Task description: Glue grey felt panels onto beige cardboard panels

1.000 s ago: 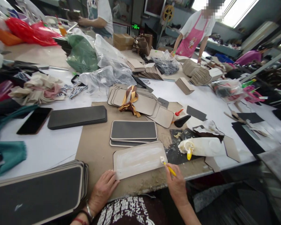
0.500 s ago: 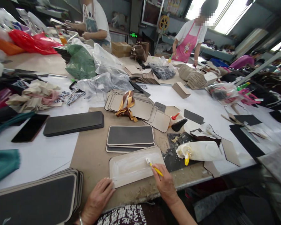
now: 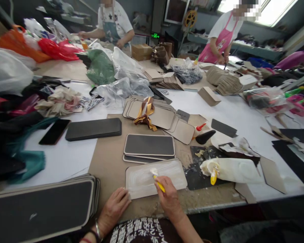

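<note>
A tan cardboard panel with rounded corners lies at the near table edge, smeared with white glue. My right hand is closed on a yellow-handled brush whose bristles rest on the middle of the panel. My left hand lies flat with fingers spread, pressing the panel's near left corner. Just beyond lies a short stack of dark-faced panels. To the right a white glue bottle with a yellow nozzle lies on its side.
A big stack of dark panels sits at my near left. A black pad and a phone lie further left. Tan panels with a ribbon lie beyond. Two people work at the far side among bags and cardboard stacks.
My right hand has drawn the brush leftward across the panel, from its right end to its middle. My left hand stays on the near left corner. The view shifted slightly.
</note>
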Tool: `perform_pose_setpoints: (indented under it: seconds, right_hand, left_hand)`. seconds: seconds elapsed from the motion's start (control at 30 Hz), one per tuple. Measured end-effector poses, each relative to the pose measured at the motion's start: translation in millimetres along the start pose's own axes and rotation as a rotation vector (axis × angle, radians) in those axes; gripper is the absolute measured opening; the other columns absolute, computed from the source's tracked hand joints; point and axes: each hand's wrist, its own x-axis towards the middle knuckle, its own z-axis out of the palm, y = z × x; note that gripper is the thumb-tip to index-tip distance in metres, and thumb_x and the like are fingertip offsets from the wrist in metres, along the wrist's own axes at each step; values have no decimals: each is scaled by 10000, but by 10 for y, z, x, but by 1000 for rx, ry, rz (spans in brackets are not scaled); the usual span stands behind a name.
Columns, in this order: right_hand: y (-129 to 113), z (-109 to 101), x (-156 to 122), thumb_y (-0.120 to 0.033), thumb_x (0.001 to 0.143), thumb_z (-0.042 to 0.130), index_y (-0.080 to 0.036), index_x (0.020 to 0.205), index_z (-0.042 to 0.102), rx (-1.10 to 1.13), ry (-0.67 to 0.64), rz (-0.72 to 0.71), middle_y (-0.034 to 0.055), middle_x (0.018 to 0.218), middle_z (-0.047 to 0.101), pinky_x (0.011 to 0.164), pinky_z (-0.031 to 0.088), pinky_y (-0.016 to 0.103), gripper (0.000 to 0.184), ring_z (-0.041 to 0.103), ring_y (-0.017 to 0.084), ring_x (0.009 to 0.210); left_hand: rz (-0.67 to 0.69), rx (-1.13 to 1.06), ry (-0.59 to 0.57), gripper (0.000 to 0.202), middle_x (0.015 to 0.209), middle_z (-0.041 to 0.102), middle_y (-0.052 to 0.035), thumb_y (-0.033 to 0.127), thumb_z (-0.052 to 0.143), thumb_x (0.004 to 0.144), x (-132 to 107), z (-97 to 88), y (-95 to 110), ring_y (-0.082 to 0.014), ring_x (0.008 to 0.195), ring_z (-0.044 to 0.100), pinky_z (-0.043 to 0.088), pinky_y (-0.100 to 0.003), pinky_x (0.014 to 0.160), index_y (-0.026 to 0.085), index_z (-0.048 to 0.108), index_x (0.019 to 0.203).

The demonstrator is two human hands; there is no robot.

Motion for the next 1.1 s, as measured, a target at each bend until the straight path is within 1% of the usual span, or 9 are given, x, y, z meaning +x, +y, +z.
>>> perform_pose_setpoints:
  seconds: [0.13,0.33,0.4,0.53,0.67,0.8,0.87,0.93,1.1]
  right_hand:
    - [-192,208,109,-122,860,449,-217,1011,547,131,-86,-66,57,897,600,772,499,326,203,555,182,868]
    - [-393,460,176,-41,792,506,-189,939,569,77,-352,-222,63,896,597,749,501,313,218,534,192,864]
    - [-424,472,171,-29,778,514,-186,919,569,56,-385,-229,55,876,594,733,500,295,218,532,184,846]
    - [-429,488,224,-42,780,517,-181,921,562,-7,-348,-250,63,877,594,730,495,306,203,524,188,841]
    - [-501,485,243,-28,763,517,-175,835,570,-36,-411,-283,60,828,598,701,498,297,172,526,193,811]
    - [-599,373,126,-66,799,482,-193,884,569,96,-466,-167,47,855,597,711,492,284,177,542,174,818]
    - [-558,299,51,-104,831,457,-197,921,567,193,-413,-93,45,858,597,729,489,282,170,553,166,823]
    - [-408,205,-16,-155,859,441,-194,918,572,228,-278,2,47,843,602,732,491,278,149,569,161,813]
    - [301,-274,-151,-351,857,470,-179,857,611,-51,97,244,67,824,639,722,501,311,222,606,186,780]
  left_hand:
    - [-48,-24,-26,228,856,633,-53,224,394,895,55,-27,46,-165,872,589,537,-318,806,161,612,872]
    - [-109,-89,-20,150,849,628,-60,195,454,860,16,-2,58,-174,862,596,536,-349,818,163,593,905]
    - [-127,-105,-8,152,859,628,-60,189,457,856,-10,16,61,-173,873,594,532,-351,826,170,592,925]
    - [-137,-105,9,153,872,631,-63,173,457,853,-20,17,63,-174,885,594,527,-349,838,166,596,916]
    - [-121,-95,-69,175,885,633,-60,181,437,867,11,-24,63,-171,885,598,525,-350,839,180,606,915]
    - [-122,-93,-60,192,890,637,-61,209,425,879,29,-46,63,-164,886,596,524,-331,838,173,607,926]
    - [-122,-81,-27,197,893,640,-62,215,422,883,12,-32,58,-163,893,593,522,-323,844,161,607,922]
    - [-108,-59,-4,213,889,644,-60,218,409,889,-24,-1,46,-161,895,593,524,-316,841,156,611,912]
    - [-83,-37,5,232,916,649,-50,227,401,896,-125,76,3,-160,925,591,530,-296,828,171,623,933]
